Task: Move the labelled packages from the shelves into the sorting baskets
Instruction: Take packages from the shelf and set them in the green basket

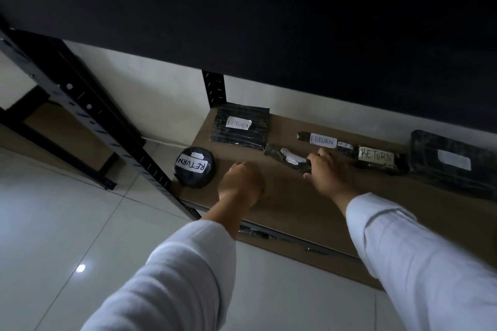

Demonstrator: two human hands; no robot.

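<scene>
Brown shelf board (282, 196): fibreboard deck of a black metal rack (88, 115); all visible packages are carried on it. No sorting basket is shown.
Large flat package (454, 166): black wrap, far right of the board, pale label unreadable.
Ribbed flat package (240, 126): black, at the rear-left corner, label marked RETURN.
Long package (349, 150): black, narrow, lying along the rear; two RETURN labels are carried.
Round package (194, 166): black, ball-like, at the left front edge beside the rack upright; RETURN label is seen inverted.
Small package (289, 160): black, slim, two white tags, between the ribbed flat package and the right hand.
Right hand (329, 173): fingers are closed around the near end of the small package, thumb below; fingertips lie close to the long package.
Left hand (240, 183): fingers are curled into a loose fist; nothing is held; it is placed above bare board, near the round package.
Risk, roll-off: the round package is judged liable to roll off the edge if nudged.
Risk, slip: an end-only grasp on slick wrap is judged insecure; the small package may tilt or drop when lifted.
</scene>
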